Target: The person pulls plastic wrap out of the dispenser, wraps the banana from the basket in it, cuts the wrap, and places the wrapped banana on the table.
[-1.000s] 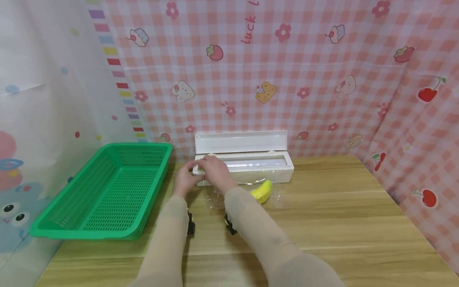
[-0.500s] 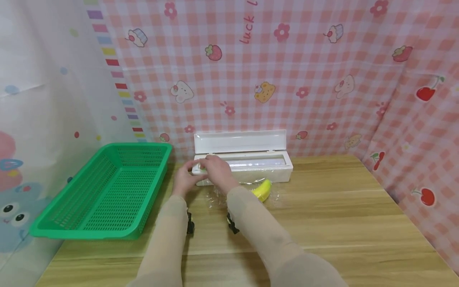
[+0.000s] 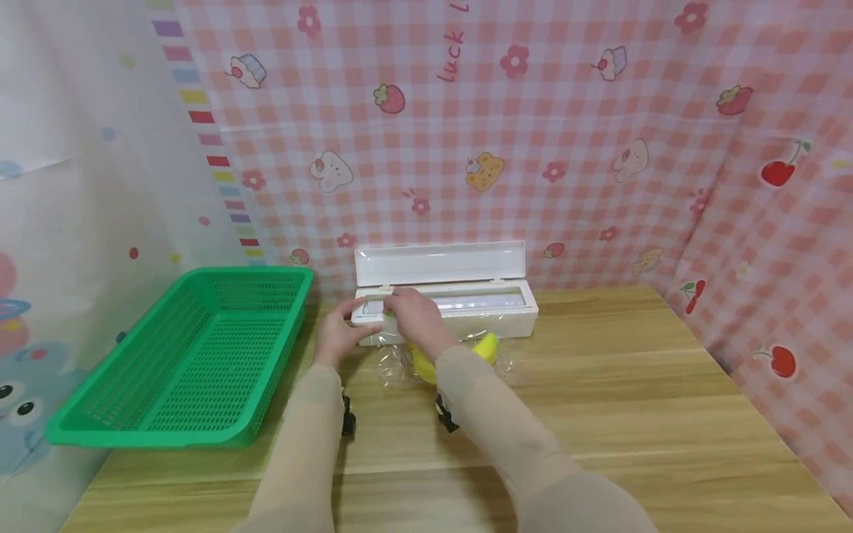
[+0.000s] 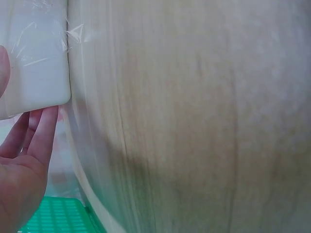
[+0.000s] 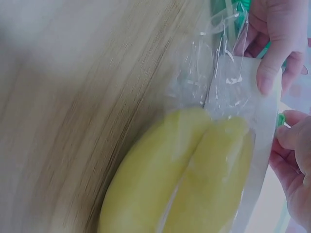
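Observation:
A long white cling film dispenser (image 3: 489, 325) stands at the back of the table, its lid raised. My left hand (image 3: 335, 334) grips the dispenser's left end, thumb at the front face and fingers round the end. Between thumb and fingertips, my right hand (image 3: 421, 320) pinches a small green slider (image 5: 281, 119) on the box's top edge. Clear cling film (image 5: 194, 73) hangs down the front and spreads over yellow bananas (image 5: 146, 174) lying before the box. In the head view the right forearm hides the middle of the bananas (image 3: 486, 348).
A green perforated plastic basket (image 3: 249, 414) stands on the left of the wooden table (image 3: 633, 414). Pink checked cloth (image 3: 586, 215) hangs right behind the dispenser and along the right side.
My right hand has slid a little to the right along the dispenser with the green slider. More of the bananas shows left of the right forearm. My left hand keeps its hold on the box end.

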`<state>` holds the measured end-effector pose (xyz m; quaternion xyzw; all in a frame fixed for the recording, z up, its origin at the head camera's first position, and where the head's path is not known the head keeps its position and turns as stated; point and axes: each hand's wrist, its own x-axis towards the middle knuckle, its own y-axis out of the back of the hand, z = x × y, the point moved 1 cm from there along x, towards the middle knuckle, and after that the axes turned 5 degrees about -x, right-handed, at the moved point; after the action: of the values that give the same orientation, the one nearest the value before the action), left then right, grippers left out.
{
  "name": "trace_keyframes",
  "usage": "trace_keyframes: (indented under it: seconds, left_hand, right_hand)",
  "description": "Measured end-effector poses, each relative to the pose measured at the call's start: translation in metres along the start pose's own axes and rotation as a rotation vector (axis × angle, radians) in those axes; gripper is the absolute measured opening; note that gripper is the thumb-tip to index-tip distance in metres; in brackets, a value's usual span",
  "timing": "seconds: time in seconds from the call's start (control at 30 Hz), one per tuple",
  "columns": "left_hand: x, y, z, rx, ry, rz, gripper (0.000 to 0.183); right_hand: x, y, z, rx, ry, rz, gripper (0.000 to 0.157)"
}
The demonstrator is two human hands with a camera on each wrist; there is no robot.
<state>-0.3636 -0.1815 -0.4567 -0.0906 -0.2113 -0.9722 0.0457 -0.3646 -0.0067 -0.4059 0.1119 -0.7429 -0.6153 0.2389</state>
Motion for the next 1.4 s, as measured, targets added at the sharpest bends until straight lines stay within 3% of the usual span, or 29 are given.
trace_keyframes:
  seconds: [0.37,0.67,1.03,1.4]
  left_hand:
    - [-0.003,0.006,0.000,-0.009,0.037,0.001,0.070]
    - [-0.002,0.005,-0.002,-0.012,0.038,-0.005,0.070]
    - [-0.004,0.001,-0.001,-0.015,0.032,-0.007,0.069]
    - [-0.003,0.000,0.003,-0.006,0.028,-0.017,0.069]
  right_hand:
    - [-0.011,0.002,0.018,0.027,0.008,-0.008,0.042]
    - [-0.013,0.002,0.028,0.038,-0.007,0.011,0.022]
    - [-0.023,0.007,0.041,0.016,-0.021,-0.022,0.024]
    - [-0.033,0.015,0.060,-0.004,-0.006,0.021,0.024]
